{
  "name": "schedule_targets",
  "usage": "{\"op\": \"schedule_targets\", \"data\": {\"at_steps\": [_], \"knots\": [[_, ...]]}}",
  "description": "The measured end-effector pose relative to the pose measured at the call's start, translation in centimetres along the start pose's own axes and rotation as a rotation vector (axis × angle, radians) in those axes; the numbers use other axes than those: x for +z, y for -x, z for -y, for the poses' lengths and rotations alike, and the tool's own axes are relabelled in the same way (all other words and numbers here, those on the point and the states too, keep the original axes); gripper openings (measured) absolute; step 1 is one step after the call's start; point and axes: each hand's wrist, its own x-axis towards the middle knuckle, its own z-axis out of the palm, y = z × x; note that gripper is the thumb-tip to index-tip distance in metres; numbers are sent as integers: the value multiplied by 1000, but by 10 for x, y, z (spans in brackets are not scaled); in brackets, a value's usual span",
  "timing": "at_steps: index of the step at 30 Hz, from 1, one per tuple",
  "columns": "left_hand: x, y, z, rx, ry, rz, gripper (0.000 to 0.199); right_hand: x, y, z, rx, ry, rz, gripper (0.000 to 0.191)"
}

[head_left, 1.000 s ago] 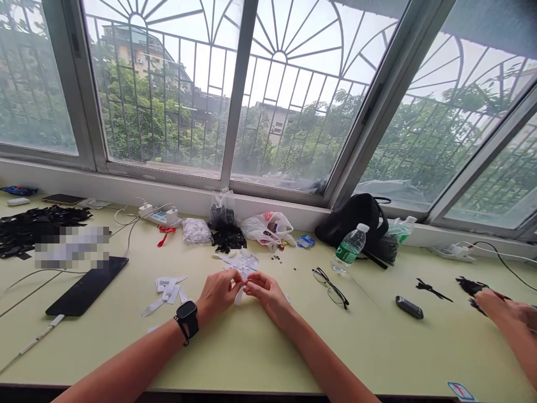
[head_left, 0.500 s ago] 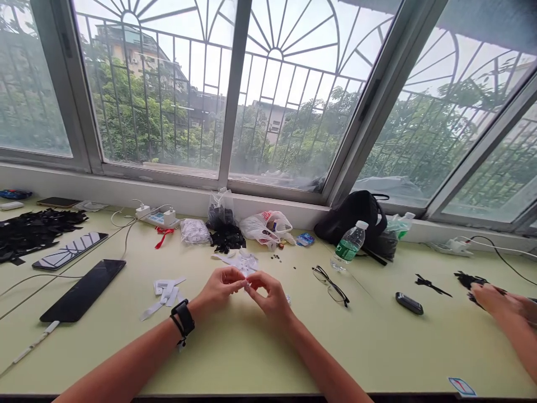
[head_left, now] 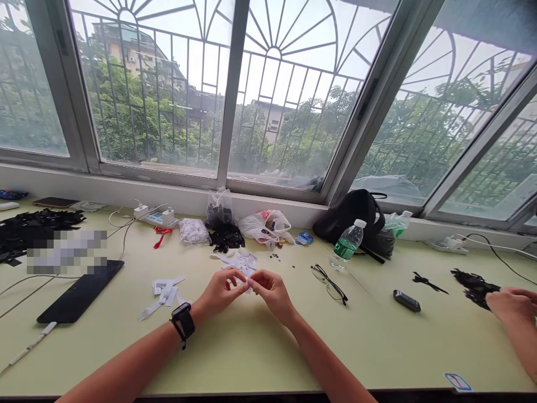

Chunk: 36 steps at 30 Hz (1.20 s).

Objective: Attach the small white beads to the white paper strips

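Observation:
My left hand (head_left: 224,291), below a wrist with a black watch, is closed in a pinch over the table. My right hand (head_left: 272,292) pinches too, its fingertips meeting the left ones. Whatever sits between the fingertips is too small and covered to name. Just behind them lies a pile of white fabric strips (head_left: 242,261), partly hidden by my fingers. More loose white strips (head_left: 168,292) are to the left of my left hand. Small dark round pieces (head_left: 274,256) lie scattered beyond my right hand.
A pair of glasses (head_left: 330,284) and a water bottle (head_left: 346,245) stand right of my hands. Bags (head_left: 265,228) line the window side. A black tablet (head_left: 81,292) with a cable lies left. At far right, a co-worker's hands (head_left: 514,307) are near black strips (head_left: 476,288).
My fingertips stay together, while my right hand has turned slightly and its fingers have closed up more. The co-worker's hands have drawn right, off the black strips.

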Motion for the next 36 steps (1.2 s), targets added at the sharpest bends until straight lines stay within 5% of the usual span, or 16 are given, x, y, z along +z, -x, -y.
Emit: {"op": "schedule_targets", "data": {"at_steps": [4, 8, 12, 18, 22, 25, 27, 30, 36], "knots": [[1, 0, 3, 2, -68, -24, 26, -2, 0, -2, 38, 10, 32, 28], [-3, -3, 9, -9, -135, -125, 17, -7, -3, -9, -38, 8, -128, 26], [-8, -4, 16, -9, -238, -227, 13, -11, -2, -13, -77, 92, -133, 43], [-10, -4, 12, 35, -325, -255, 17, -13, -1, -5, -176, 389, -70, 10], [-38, -12, -6, 33, -339, -257, 15, -34, -2, 2, -211, 486, -110, 8], [-81, -9, -23, -7, -348, -76, 20, -63, 9, 4, -135, 512, -133, 13], [-110, 5, -33, -28, -393, 30, 22, -81, 25, 2, -74, 538, -139, 18], [-135, 46, -43, -73, -540, 26, 26, -97, 57, -4, -39, 654, -92, 37], [-123, 131, -27, 45, -901, 49, 67, -91, 96, -10, 38, 975, 4, 70]]}}
